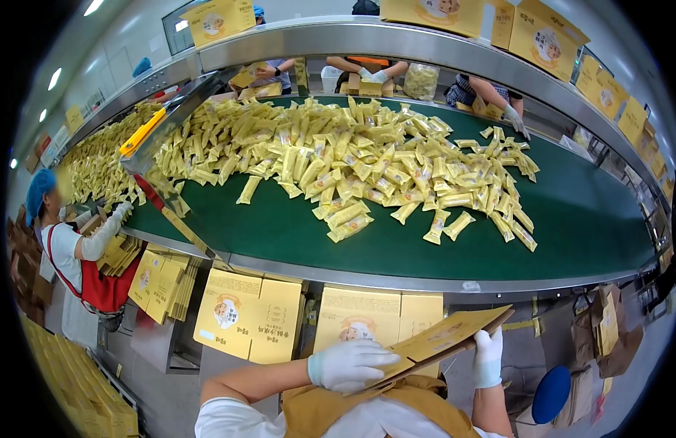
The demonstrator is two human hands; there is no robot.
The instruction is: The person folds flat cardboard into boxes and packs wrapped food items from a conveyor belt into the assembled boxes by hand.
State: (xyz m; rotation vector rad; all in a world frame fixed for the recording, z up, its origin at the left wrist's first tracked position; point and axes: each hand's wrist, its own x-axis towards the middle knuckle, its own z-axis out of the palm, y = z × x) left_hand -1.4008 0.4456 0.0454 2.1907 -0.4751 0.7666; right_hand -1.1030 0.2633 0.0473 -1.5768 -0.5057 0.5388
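Observation:
A flattened yellow carton (447, 334) is held at a tilt in front of my chest, its right end raised. My left hand (351, 364), in a white glove, lies across its left end with the fingers closed on it. At the carton's right end my right hand (488, 356), gloved too, grips the edge; some of its fingers are hidden behind the cardboard. Beyond both hands, a large heap of small yellow packets (338, 157) lies on the green conveyor belt (425, 255).
Flat yellow cartons (239, 314) stand below the belt's near edge. A co-worker in a red apron (82, 255) is at the left. Other workers' gloved hands (373, 75) are across the belt. A metal shelf (338, 35) with cartons spans above. A blue stool (551, 394) stands at the right.

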